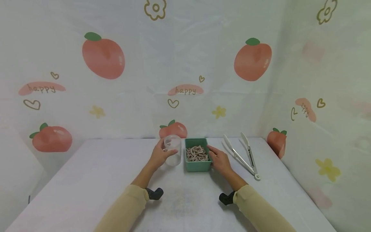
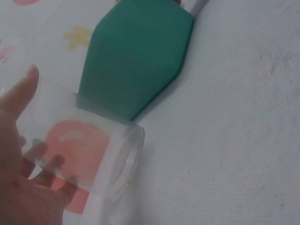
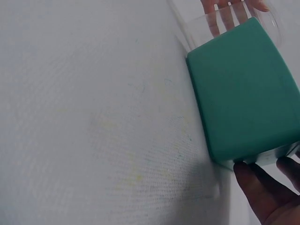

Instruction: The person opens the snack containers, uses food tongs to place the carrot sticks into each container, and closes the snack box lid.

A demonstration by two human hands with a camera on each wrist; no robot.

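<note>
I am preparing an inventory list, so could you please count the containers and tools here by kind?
Clear jar: 1
Green box: 1
Tongs: 1 pair
Total: 3

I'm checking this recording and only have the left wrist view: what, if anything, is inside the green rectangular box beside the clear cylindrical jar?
Observer: The head view shows a heap of thin, curled, greyish-brown strips in the green rectangular box.

Operator: Is anything touching the box on the side away from the clear cylindrical jar?

Observer: Yes, the right hand has its fingers against that side, as the head and right wrist views show.

Operator: Any tool nearby?

Observer: Silver metal tongs with pale tips lie to the right of that hand, their arms spread in a V.
</note>
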